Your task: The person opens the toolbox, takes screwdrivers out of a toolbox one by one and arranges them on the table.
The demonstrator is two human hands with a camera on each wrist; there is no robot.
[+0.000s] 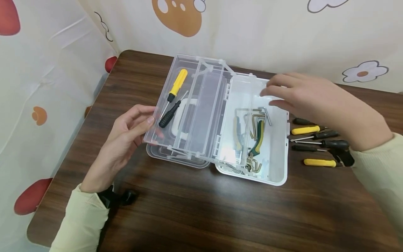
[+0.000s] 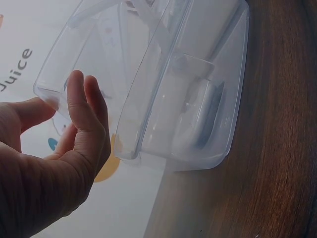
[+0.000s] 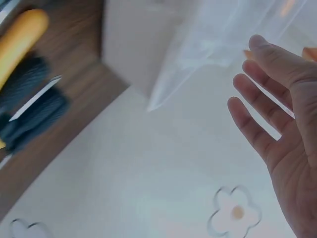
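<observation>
My left hand (image 1: 132, 131) pinches the outer wall of a clear plastic tray (image 1: 201, 115), thumb on one side and fingers beneath. In the tray lie a yellow-handled screwdriver (image 1: 178, 82) and a small black screwdriver (image 1: 170, 114). The tray is hinged to a white toolbox (image 1: 274, 171), whose clear lid (image 1: 154, 154) lies folded back under it. Hex keys (image 1: 266, 115) and green-and-yellow pliers (image 1: 259, 138) rest inside the box, partly seen through the tray. Over the box's far right corner hovers my right hand (image 1: 299, 91), fingers apart and slightly bent, holding nothing.
Right of the box, several screwdrivers with yellow handles (image 1: 305, 130) and black handles (image 1: 333, 144) lie on the dark wooden table (image 1: 220, 217), partly covered by the right forearm. A patterned cloth (image 1: 252, 31) rises behind the table's back edge.
</observation>
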